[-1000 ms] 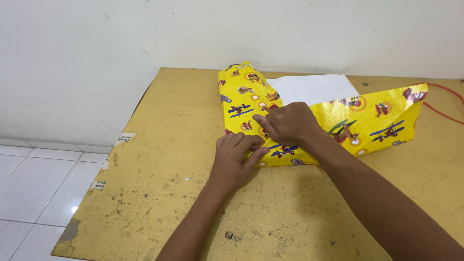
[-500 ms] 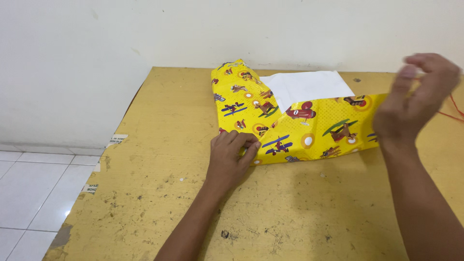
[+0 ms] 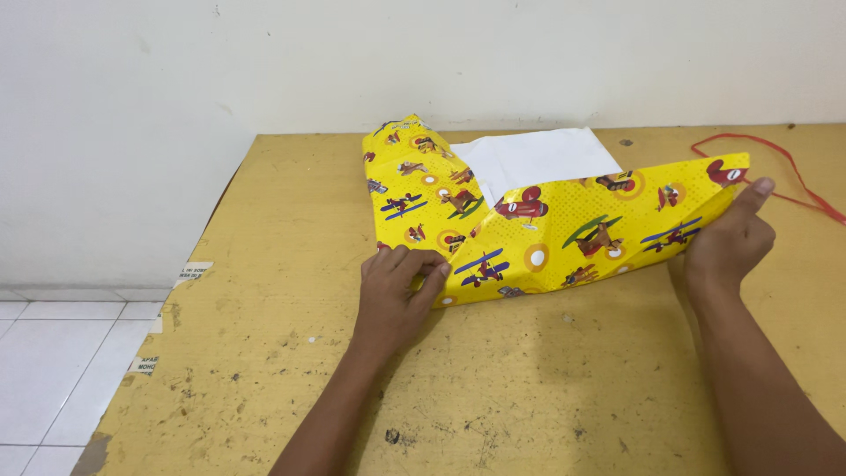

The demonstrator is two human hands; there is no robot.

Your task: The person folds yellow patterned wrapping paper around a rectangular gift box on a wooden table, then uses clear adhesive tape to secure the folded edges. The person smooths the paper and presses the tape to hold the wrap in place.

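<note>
Scuffed yellow wooden surface (image 3: pixel 264 353) sits against a plain white wall (image 3: pixel 132 106); white tiled floor (image 3: pixel 44 370) lower left.

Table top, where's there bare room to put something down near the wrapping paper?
The table is bare left of the yellow wrapping paper, out to its left edge, and along the near side between the two forearms. It is crowded at the back: the paper, left hand, right hand, and red string at the far right.

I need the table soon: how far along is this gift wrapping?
Done: yellow paper folded over the left side. In hand: left hand pins the corner, right hand holds the flap's end. Left: the white patch remains uncovered; red ribbon lies untied.
</note>
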